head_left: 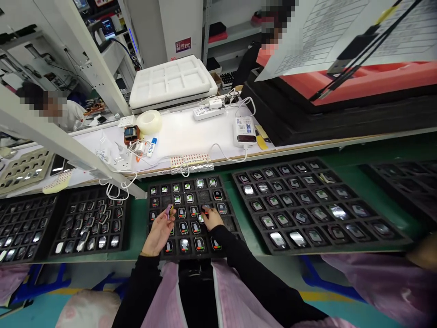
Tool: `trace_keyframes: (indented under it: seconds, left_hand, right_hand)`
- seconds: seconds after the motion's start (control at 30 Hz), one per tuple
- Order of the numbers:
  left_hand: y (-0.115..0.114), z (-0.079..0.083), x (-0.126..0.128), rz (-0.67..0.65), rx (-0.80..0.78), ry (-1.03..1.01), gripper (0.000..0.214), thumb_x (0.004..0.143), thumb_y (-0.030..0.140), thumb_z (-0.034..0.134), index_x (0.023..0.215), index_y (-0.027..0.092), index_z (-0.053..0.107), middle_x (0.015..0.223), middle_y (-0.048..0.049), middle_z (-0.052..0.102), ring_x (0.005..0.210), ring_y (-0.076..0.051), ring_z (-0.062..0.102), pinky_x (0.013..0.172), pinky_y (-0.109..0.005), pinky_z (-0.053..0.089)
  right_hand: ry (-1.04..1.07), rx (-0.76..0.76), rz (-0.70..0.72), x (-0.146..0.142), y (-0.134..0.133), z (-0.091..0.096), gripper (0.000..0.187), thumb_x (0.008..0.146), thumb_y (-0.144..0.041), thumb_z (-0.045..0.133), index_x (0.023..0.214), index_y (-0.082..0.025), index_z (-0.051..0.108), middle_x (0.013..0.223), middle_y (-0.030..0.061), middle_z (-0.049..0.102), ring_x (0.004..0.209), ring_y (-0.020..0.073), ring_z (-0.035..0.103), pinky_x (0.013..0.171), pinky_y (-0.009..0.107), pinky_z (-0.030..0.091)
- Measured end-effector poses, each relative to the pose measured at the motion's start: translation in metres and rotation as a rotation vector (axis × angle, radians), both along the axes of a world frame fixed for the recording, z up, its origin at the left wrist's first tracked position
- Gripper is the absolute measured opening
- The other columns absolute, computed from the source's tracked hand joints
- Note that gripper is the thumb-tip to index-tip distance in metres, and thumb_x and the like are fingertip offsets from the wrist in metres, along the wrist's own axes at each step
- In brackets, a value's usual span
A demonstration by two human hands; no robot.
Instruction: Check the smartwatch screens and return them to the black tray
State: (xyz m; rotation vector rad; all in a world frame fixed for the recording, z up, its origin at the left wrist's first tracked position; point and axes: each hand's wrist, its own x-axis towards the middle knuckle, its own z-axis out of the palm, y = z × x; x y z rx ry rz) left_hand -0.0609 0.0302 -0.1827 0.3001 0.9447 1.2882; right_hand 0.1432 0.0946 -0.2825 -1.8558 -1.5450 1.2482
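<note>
My left hand (160,233) is raised over the left part of a black foam tray (228,223). It pinches a small, shiny purple-edged smartwatch case (169,211) between thumb and fingers. My right hand (213,219) reaches into the tray's right half, its fingers closed around the edge of a square smartwatch body (200,219); the fingertips partly hide it. Around both hands, smartwatch bodies sit in the tray's pockets, many with lit screens such as this watch (195,228). A few pockets have no watch in them.
More watch trays stand on the green bench: one right (327,218), one left (90,223). Behind runs a white shelf (177,132) with a tape roll (149,122), a white boxy device (245,132) and cables. A co-worker's pink sleeve (382,282) is at right; another person sits back left.
</note>
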Motion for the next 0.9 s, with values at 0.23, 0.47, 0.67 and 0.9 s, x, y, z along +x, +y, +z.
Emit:
trace_keyframes:
  seconds: [0.23,0.47,0.67,0.9]
  left_hand:
    - [-0.014,0.015,0.018,0.092,-0.061,-0.157,0.031,0.086,0.037,0.066,0.106,0.013,0.066,0.104,-0.0109,0.065,0.077,-0.012,0.059,0.062,-0.019,0.049]
    - [-0.021,0.020,0.029,0.061,-0.098,-0.212,0.023,0.086,0.033,0.067,0.099,0.014,0.068,0.094,-0.0078,0.066,0.080,-0.013,0.062,0.065,-0.018,0.052]
    - [-0.027,0.018,0.027,-0.038,-0.119,-0.216,0.034,0.076,0.037,0.077,0.099,0.013,0.068,0.099,-0.0096,0.068,0.085,-0.014,0.065,0.072,-0.019,0.054]
    - [-0.031,0.019,0.031,-0.050,-0.040,-0.121,0.042,0.070,0.035,0.082,0.103,0.014,0.068,0.102,-0.0089,0.068,0.085,-0.013,0.063,0.075,-0.019,0.052]
  right_hand:
    - [0.521,0.204,0.206,-0.042,-0.022,0.084,0.024,0.091,-0.035,0.055,0.103,-0.018,0.067,0.092,0.0039,0.067,0.078,0.0169,0.064,0.070,0.025,0.052]
    - [0.612,0.368,0.125,-0.049,-0.028,0.116,0.027,0.079,-0.045,0.069,0.082,-0.018,0.066,0.078,0.0022,0.061,0.059,0.0134,0.053,0.051,0.023,0.040]
    - [0.590,0.404,0.072,-0.040,-0.033,0.121,0.030,0.077,-0.048,0.073,0.076,-0.018,0.068,0.076,0.0024,0.059,0.059,0.0139,0.052,0.053,0.025,0.041]
    - [0.533,0.481,0.091,-0.031,-0.045,0.137,0.017,0.083,-0.037,0.067,0.085,-0.021,0.074,0.079,0.0039,0.066,0.065,0.0167,0.060,0.054,0.026,0.046]
